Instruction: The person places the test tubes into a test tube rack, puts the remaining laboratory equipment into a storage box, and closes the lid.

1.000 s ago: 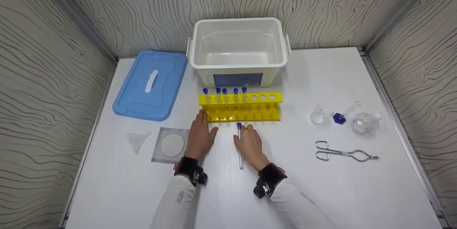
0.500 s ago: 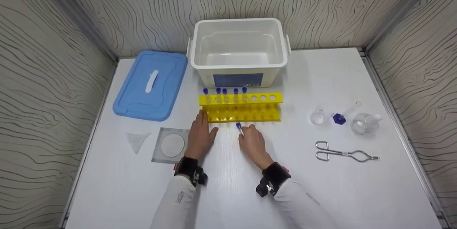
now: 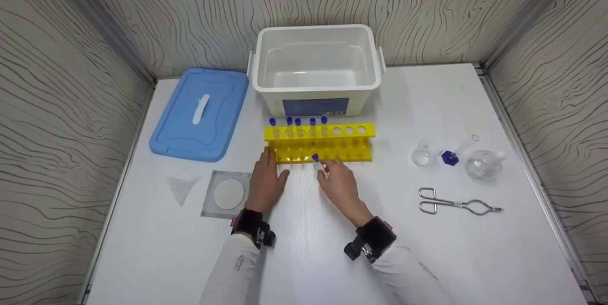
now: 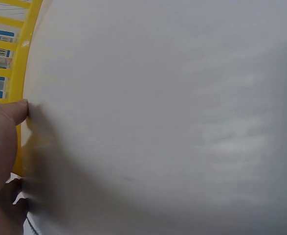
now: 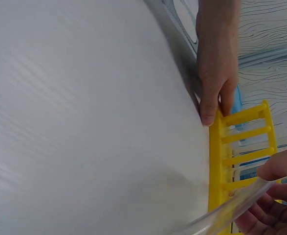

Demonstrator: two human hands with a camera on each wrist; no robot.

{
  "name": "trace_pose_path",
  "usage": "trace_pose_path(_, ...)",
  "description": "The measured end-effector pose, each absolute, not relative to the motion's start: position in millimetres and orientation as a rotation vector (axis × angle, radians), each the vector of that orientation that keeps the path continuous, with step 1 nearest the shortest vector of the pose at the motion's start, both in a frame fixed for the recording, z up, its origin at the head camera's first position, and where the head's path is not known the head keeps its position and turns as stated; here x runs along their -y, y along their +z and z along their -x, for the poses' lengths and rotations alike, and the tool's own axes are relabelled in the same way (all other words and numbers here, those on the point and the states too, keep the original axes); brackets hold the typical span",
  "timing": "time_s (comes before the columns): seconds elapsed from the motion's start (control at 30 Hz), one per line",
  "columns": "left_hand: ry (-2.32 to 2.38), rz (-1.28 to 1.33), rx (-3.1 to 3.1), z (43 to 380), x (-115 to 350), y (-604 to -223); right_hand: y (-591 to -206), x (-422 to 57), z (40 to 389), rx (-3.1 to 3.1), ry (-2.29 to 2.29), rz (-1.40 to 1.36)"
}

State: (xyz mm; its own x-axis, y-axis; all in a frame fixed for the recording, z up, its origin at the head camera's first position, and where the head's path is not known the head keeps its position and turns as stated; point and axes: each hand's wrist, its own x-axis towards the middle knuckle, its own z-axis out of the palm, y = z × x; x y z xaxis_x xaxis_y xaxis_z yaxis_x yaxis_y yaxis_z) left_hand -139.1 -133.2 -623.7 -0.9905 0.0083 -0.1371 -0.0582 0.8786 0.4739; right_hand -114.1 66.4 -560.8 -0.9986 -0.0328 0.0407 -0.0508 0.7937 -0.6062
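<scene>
A yellow test tube rack (image 3: 323, 153) holds several capped test tubes (image 3: 312, 127) in its left holes. The left hand (image 3: 266, 181) holds the rack's left end, its thumb (image 4: 20, 111) at the front edge and its fingers around the corner. In front of the rack, the right hand (image 3: 339, 181) pinches a clear test tube (image 5: 236, 200) between thumb and fingers. The tube's blue cap (image 3: 315, 157) points up toward the rack. Most of the tube is hidden by the hand in the head view.
Behind the rack stands a white bin (image 3: 317, 81), with a blue lid (image 3: 199, 115) to its left. At left lie a funnel (image 3: 181, 190) and a filter paper packet (image 3: 209, 205). Crucible tongs (image 3: 458, 204), a round flask (image 3: 482, 165) and other glassware (image 3: 421, 157) are at right.
The right hand has picked up the capped test tube from the tabletop and moved it slightly toward the rack, cap tilting left. The left hand stays at the rack's left end.
</scene>
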Motion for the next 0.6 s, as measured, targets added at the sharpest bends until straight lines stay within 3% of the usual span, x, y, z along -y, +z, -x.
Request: trace_pose_path(0.6,0.733,0.031,-2.909,139.4,132.4,-623.0,-502.8,-102.3,125.5,2.640,1.307,0.024)
